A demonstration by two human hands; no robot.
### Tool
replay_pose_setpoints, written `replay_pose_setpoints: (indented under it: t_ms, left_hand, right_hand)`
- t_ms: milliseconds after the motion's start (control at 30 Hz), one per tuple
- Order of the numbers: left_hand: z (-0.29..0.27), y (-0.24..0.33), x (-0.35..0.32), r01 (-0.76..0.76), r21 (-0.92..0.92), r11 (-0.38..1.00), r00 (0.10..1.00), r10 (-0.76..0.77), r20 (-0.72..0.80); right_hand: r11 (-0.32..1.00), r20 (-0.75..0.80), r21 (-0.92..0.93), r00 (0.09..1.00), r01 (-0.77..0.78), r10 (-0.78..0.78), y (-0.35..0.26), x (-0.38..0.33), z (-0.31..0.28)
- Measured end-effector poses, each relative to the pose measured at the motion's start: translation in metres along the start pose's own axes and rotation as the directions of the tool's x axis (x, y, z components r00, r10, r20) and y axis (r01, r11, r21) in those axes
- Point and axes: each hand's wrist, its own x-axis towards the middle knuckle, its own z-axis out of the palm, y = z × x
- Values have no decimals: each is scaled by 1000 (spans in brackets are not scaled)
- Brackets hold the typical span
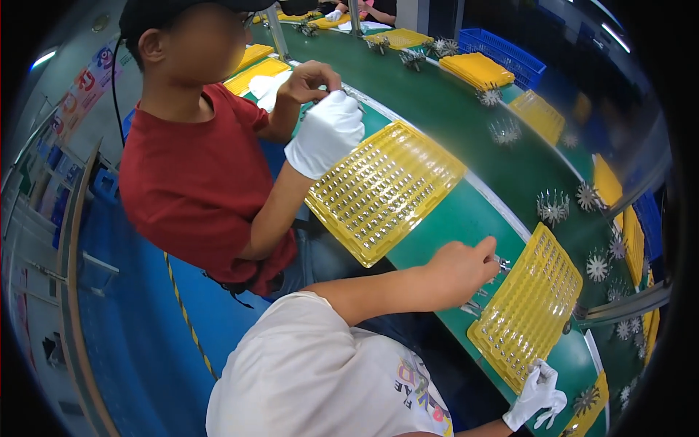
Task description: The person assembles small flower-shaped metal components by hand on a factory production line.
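My bare left hand [466, 273] reaches over the green bench, fingers closed on a small shiny metal part [502, 262] at their tips. A few similar loose metal parts [472, 309] lie below that hand. Beside it rests a yellow plastic tray [526, 306] with rows of pockets; metal parts fill the rows along its far right side, while many other pockets look bare. My right hand [537, 397], in a white glove, is at the tray's near end with thumb and forefinger pinched together. Whatever sits in that pinch is too small to make out.
A co-worker in a red shirt [189, 175] works at left, hands raised over another filled yellow tray [386, 193]. Across the bench runs a green conveyor [437, 109] carrying spiky metal clusters [553, 207]. Stacked yellow trays [477, 71] and a blue crate [502, 54] stand beyond.
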Motion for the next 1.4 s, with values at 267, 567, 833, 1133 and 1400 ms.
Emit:
replay_pose_setpoints:
  t_ms: [267,567,833,1133,1400]
  left_hand:
    - [-2,-9,7,-66,-314,947,997,51,-55]
    - [17,-15,5,-163,-351,922,965,75,-251]
    - [7,-9,17,-138,-441,887,987,83,-141]
    - [3,-14,29,-68,-642,764,995,101,15]
    - [18,-13,29,-108,-608,787,992,127,-11]
  right_hand:
    - [972,50,179,985,152,-163,-37,1,45]
    - [977,145,191,981,97,-126,-87,-11,91]
    - [953,166,210,952,221,-257,-140,-14,112]
    - [938,154,136,929,319,-338,-165,13,120]
    - [905,161,65,890,421,-426,-164,14,122]
